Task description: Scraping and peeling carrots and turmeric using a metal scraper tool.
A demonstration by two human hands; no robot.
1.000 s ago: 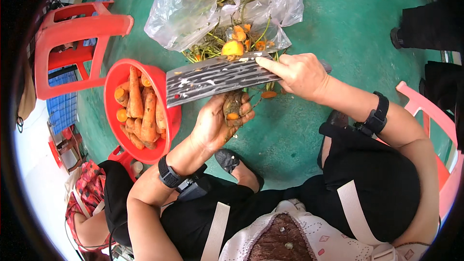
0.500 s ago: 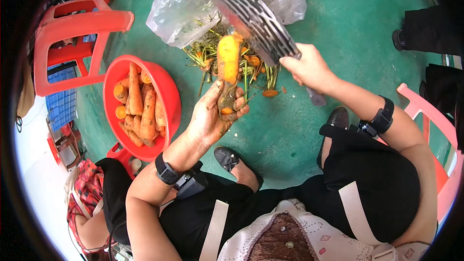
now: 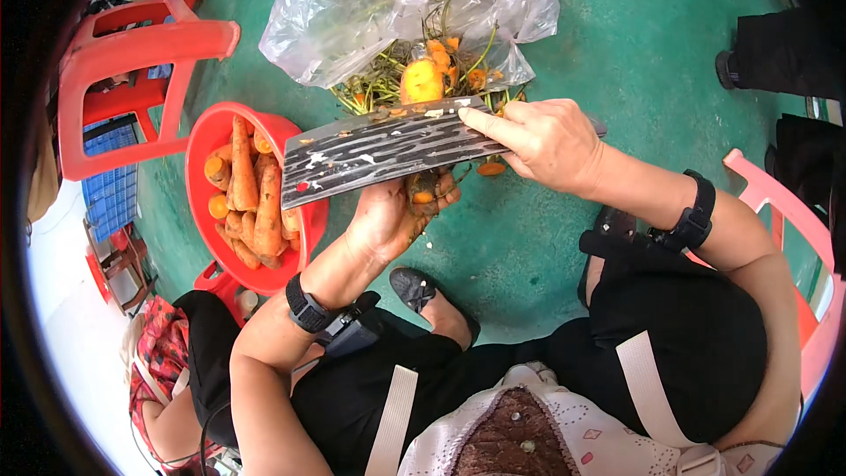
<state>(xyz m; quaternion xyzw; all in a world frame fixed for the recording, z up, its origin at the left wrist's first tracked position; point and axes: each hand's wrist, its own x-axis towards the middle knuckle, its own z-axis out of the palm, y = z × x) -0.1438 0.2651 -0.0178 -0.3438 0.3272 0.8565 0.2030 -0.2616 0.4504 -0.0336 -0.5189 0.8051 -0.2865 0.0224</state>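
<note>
Carrot (image 3: pixel 421 192) trimming is the work in hand: the left hand (image 3: pixel 388 216) is closed around the soiled lower part of the carrot and holds it upright, with its orange top (image 3: pixel 421 81) showing above the cleaver (image 3: pixel 388 148). The right hand (image 3: pixel 548 143) grips the cleaver at its handle end, with the forefinger laid along the blade's upper edge. The blade lies nearly level across the carrot; whether the edge is touching the skin cannot be told, since the flat of the blade hides the contact.

For a clean pass, keep the left fingers below the blade line, draw the edge away from the palm, and turn the carrot a little between strokes.

Scraps and green stalks (image 3: pixel 388 88) lie on the clear plastic bag (image 3: pixel 352 9) beyond. Trimmed carrots fill the red basin (image 3: pixel 207 137) to the left, on the green floor (image 3: pixel 634 26).
</note>
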